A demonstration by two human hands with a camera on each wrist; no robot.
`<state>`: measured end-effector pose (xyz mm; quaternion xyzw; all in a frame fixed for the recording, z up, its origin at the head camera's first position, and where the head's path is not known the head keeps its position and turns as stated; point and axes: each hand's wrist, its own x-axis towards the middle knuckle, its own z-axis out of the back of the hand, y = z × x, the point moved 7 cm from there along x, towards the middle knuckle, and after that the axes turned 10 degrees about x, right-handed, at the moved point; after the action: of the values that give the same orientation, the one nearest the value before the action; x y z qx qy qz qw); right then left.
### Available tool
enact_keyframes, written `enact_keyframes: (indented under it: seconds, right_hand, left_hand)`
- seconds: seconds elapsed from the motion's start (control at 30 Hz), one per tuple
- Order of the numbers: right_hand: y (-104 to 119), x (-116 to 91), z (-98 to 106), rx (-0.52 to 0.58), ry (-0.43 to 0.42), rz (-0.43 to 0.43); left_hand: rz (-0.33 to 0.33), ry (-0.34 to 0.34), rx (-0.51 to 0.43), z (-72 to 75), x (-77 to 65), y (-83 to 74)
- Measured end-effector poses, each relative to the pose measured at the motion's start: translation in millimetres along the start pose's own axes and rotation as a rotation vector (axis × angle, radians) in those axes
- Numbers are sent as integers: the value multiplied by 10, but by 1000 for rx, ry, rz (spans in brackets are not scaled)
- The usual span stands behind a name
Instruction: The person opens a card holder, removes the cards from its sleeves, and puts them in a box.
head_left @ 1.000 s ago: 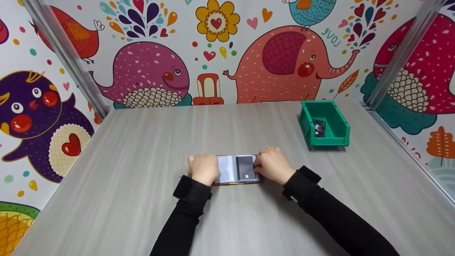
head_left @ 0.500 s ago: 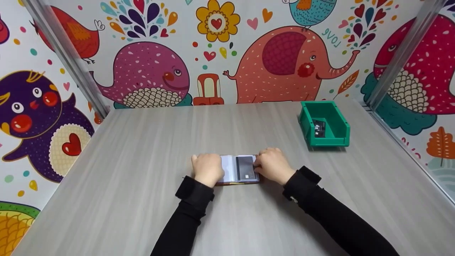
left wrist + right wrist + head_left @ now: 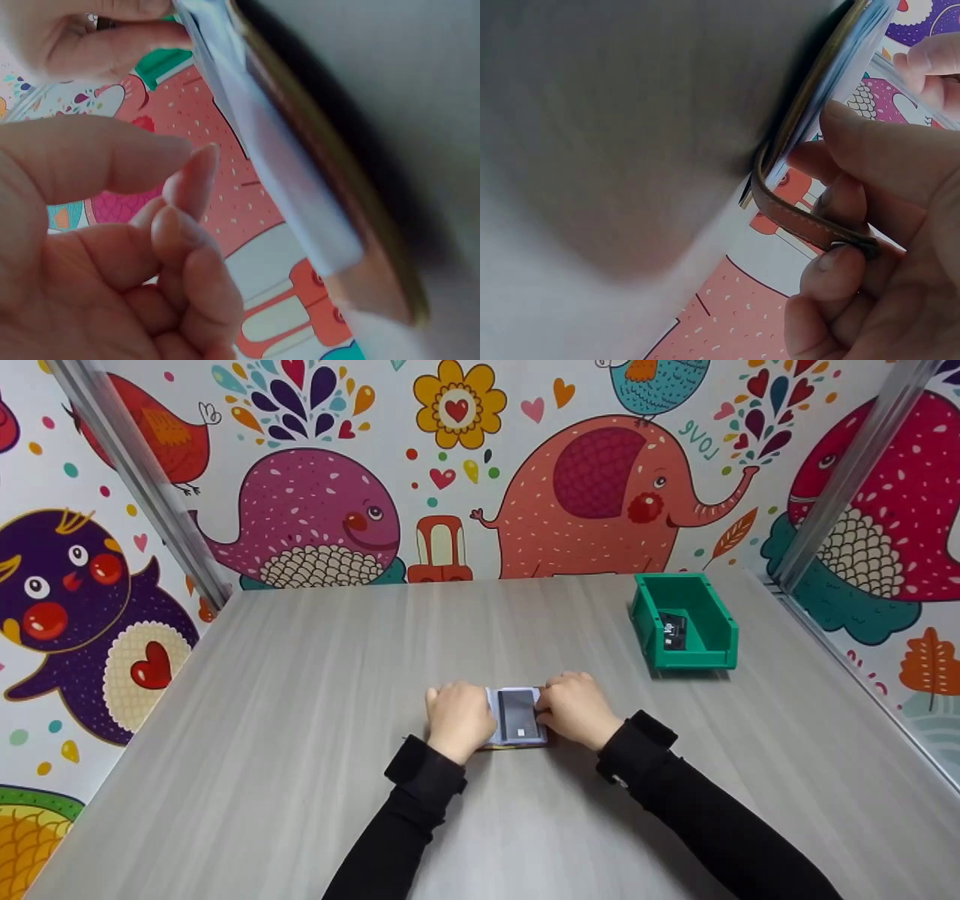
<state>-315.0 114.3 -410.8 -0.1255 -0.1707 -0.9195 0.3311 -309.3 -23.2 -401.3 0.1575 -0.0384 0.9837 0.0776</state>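
Observation:
A brown card holder [image 3: 493,718] with clear sleeves lies spread on the table. Under its right-hand sleeve shows a dark bank card [image 3: 517,714] with a chip. My right hand [image 3: 579,710] pinches the holder's right edge between thumb and finger; in the right wrist view the brown strap [image 3: 802,225] with its snap runs against the curled fingers. My left hand [image 3: 459,718] hovers over the left half and hides most of it. In the left wrist view the left hand's [image 3: 127,232] fingers are curled, with two fingertips meeting beside the sleeves [image 3: 292,180] and nothing visible between them.
A green bin [image 3: 694,659] stands at the back right of the wood-grain table [image 3: 300,675], with dark cards [image 3: 673,631] inside. Walls printed with cartoon animals close off the back and sides, with metal posts [image 3: 832,480] at the corners.
My left hand has moved right across the holder's left half, covering more of the left sleeve. My right hand and the card under the right sleeve look unmoved.

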Motion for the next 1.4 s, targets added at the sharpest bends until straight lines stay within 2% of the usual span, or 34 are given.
enact_keyframes:
  seconds: [0.17, 0.43, 0.7, 0.9, 1.4]
  right_hand:
    - [-4, 0, -9, 0, 7, -3]
    - [0, 3, -13, 10, 23, -10]
    - [4, 0, -20, 2, 14, -1]
    - [0, -3, -24, 3, 11, 0]
    - [11, 4, -12, 1, 10, -11]
  left_hand:
    - [-22, 37, -25, -43, -18, -53]
    - [-38, 46, -37, -76, -39, -95]
    - [-54, 83, 5, -104, -56, -131]
    - [-54, 99, 6, -114, -53, -137]
    - [-49, 193, -7, -174, -42, -127]
